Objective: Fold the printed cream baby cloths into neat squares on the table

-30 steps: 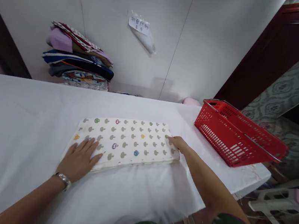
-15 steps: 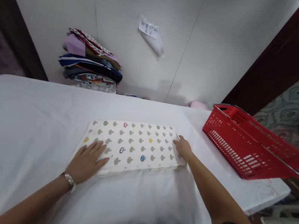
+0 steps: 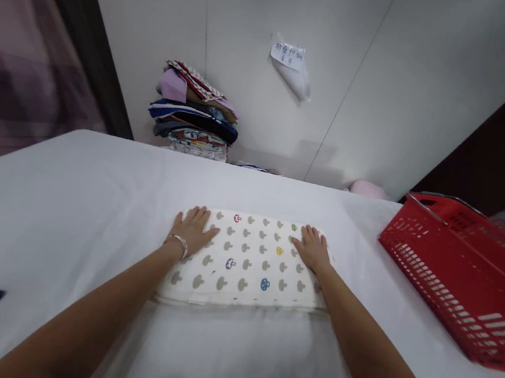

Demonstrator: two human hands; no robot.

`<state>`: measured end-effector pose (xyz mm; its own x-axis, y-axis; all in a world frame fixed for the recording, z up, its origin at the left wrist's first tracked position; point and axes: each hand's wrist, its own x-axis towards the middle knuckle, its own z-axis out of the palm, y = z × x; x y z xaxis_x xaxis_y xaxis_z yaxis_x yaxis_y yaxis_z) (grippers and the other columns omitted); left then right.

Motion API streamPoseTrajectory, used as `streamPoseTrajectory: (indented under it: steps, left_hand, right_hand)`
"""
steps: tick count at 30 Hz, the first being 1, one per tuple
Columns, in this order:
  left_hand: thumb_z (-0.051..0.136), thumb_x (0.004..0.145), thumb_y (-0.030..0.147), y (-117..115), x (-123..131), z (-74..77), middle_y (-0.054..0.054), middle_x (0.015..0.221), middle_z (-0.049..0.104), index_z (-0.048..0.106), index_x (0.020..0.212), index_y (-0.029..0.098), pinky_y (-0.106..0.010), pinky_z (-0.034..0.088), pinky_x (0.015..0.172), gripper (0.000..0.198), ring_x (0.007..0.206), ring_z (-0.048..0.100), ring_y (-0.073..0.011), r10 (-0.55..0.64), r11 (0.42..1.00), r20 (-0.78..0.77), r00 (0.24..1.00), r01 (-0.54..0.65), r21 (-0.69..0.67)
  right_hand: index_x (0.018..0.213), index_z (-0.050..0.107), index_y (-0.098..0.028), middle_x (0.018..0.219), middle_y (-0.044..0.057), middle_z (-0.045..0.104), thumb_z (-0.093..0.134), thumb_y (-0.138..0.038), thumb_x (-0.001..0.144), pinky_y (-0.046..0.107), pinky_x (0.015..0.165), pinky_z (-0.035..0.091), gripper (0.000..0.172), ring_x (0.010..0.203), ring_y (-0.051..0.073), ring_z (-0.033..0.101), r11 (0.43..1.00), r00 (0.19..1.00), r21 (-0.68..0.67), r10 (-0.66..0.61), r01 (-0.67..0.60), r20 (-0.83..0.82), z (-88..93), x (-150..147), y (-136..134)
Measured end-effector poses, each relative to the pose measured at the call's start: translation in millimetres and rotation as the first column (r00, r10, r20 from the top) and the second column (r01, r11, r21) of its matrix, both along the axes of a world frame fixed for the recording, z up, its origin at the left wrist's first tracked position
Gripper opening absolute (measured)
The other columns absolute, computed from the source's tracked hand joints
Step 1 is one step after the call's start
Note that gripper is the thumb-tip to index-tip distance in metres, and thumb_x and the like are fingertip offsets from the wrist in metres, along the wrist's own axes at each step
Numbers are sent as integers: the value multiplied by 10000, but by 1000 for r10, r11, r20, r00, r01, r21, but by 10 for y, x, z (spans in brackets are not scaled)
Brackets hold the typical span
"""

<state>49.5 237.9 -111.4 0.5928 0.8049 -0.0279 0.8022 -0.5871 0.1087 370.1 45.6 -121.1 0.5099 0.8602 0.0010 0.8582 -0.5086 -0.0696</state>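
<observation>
Both far corners of mushroom-print cloth [image 3: 245,264] under left hand [image 3: 193,229], right hand [image 3: 312,249]

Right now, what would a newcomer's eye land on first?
A folded mushroom-print cloth lies on the white table, left hand and right hand flat on its far corners. A red basket sits to its right; a stack of folded clothes stands by the back wall.

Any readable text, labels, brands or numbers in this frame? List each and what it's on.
Paper note taped to the wall: two lines of handwritten characters, too blurred to read.
Folded cloth: mushroom print only, no text.
Red basket: no readable label.
</observation>
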Motion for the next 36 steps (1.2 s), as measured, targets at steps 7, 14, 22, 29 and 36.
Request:
streamPoseTrajectory:
  steps: [7,14,22,29,36]
  left_hand:
    - [151,837,627,-7,-14,10,-39,1524,139,217,1442,173,-535,95,1113,760,1403,64,-255,9,1000,-28,1000,-9,-8]
    - [141,815,680,-132,291,188,-53,1523,153,249,1432,177,-548,20,1108,804,1402,48,-275,-59,995,-1,998,59,84]
    - [134,815,676,-102,495,-5,-38,1527,116,183,1451,188,-479,38,1124,803,1405,47,-240,-133,988,-23,991,131,-80]
    - [131,814,678,-109,462,-27,-41,1528,119,182,1450,188,-493,30,1122,805,1405,37,-248,-142,987,-2,990,142,-73]
    - [131,807,691,-94,409,76,-60,1529,110,189,1447,160,-453,58,1128,834,1405,54,-236,-122,983,51,991,127,-134]
  right_hand:
    - [1425,259,-173,1507,70,203,215,-554,906,476,1099,113,645,1387,227,134,1000,1000,3,21,-21,11,-15,13,-6]
    - [1423,264,-172,1507,75,201,229,-538,910,476,1100,107,631,1387,229,134,1000,1000,-3,21,-21,23,-29,8,4]
    - [1417,276,-184,1501,84,220,257,-521,914,488,1091,124,605,1382,238,149,1000,1000,-17,25,-25,3,23,-6,-10]
    - [1430,249,-187,1528,85,103,199,-548,917,482,1100,67,630,1401,231,50,973,975,66,223,-223,8,164,-460,279]
    - [1433,251,-211,1525,57,128,199,-553,913,470,1105,74,625,1400,220,71,952,951,-11,305,-306,-54,-50,-652,351]
